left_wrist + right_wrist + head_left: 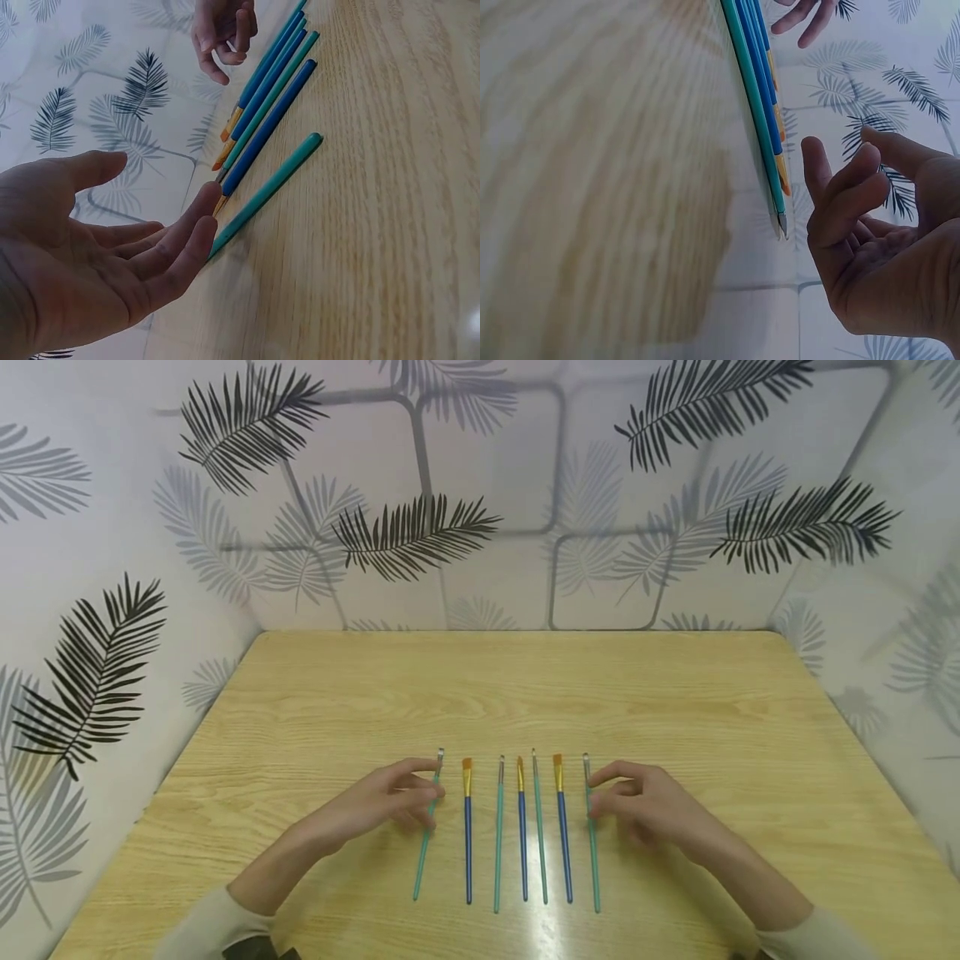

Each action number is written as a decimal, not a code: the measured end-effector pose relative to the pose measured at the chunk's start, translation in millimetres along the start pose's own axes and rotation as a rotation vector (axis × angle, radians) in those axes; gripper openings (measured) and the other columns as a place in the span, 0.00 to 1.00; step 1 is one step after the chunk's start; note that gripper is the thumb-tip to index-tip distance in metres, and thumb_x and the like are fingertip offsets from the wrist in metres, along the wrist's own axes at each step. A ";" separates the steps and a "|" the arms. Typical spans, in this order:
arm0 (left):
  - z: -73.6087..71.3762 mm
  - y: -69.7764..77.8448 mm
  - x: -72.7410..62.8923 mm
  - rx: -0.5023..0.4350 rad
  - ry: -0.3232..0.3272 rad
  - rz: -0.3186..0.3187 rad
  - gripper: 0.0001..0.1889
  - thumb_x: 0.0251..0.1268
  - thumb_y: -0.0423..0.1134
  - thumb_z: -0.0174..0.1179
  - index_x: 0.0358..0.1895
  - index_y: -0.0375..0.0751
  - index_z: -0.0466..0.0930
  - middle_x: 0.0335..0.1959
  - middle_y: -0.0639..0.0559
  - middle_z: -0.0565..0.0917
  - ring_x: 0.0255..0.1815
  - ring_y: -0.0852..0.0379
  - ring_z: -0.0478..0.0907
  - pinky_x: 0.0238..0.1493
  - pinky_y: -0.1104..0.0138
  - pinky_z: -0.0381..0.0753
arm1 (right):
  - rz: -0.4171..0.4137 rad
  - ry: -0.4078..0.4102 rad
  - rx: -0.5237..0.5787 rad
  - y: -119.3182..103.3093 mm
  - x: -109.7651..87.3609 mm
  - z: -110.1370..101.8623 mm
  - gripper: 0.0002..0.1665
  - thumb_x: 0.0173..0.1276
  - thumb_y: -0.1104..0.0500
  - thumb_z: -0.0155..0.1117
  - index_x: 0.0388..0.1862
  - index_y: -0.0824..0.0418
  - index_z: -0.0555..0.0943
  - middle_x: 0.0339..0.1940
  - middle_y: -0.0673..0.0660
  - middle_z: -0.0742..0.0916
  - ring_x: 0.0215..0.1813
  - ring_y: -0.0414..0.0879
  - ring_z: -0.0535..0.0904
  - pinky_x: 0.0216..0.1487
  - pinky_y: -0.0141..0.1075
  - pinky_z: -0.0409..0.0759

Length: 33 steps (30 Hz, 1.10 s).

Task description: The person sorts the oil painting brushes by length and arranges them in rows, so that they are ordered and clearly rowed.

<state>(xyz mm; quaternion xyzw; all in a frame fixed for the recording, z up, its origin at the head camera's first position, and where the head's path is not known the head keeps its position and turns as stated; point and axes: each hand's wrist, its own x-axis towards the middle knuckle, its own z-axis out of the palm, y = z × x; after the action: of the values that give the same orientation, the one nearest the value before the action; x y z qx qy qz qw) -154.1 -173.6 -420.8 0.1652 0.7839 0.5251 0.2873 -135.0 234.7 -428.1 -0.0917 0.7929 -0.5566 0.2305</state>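
Seven paintbrushes (523, 843) lie side by side in front of you, bristle ends pointing away, green and blue handles alternating. Both ends of the row are green: the outer left brush (421, 868) and the outer right brush (593, 852). Layout, as judged: all seven are down and none is lifted. Evenness incomplete: the gap beside the outer left brush is the widest, the centre blue brush and the green brush (540, 835) to its right sit closest, and the outer left brush slants most.

Your left hand (408, 795) is over the outer left brush, fingers loosely extended, thumb apart, gripping nothing; contact cannot be told. Your right hand (637, 797) is at the outer right brush, fingers relaxed and bent, holding nothing; the right wrist view shows a gap to the nearest brush.

Beyond the row: bare wood-grain table (487, 685), then a leaf-printed wall covering (412, 539) behind its far edge.
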 end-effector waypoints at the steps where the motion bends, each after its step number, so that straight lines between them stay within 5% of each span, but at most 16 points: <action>1: 1.2 0.3 0.7 -0.002 0.000 -0.011 0.34 0.80 0.52 0.56 0.80 0.41 0.59 0.59 0.41 0.85 0.52 0.47 0.87 0.62 0.47 0.79 | -0.001 -0.002 -0.002 -0.4 1.0 0.7 0.29 0.74 0.51 0.68 0.64 0.69 0.76 0.42 0.64 0.91 0.15 0.39 0.67 0.14 0.29 0.65; 15: 14.4 10.9 10.1 -0.005 -0.043 -0.042 0.35 0.78 0.46 0.61 0.75 0.25 0.61 0.57 0.36 0.83 0.41 0.44 0.89 0.41 0.54 0.89 | 0.024 -0.017 -0.009 -3.9 15.9 8.9 0.28 0.72 0.50 0.71 0.61 0.68 0.78 0.39 0.63 0.91 0.14 0.38 0.66 0.15 0.28 0.62; 33: 31.9 17.1 23.8 0.099 0.051 -0.100 0.25 0.69 0.38 0.68 0.62 0.26 0.75 0.41 0.45 0.88 0.26 0.50 0.87 0.23 0.60 0.86 | 0.053 0.008 -0.085 -8.4 21.1 16.5 0.23 0.69 0.51 0.72 0.53 0.66 0.81 0.34 0.60 0.92 0.12 0.38 0.64 0.14 0.28 0.61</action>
<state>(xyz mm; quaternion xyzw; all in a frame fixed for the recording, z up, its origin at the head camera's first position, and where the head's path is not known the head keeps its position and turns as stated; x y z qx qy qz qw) -153.5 -130.3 -420.8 0.1265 0.8233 0.4747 0.2845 -146.7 209.4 -430.4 -0.0781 0.8188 -0.5166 0.2378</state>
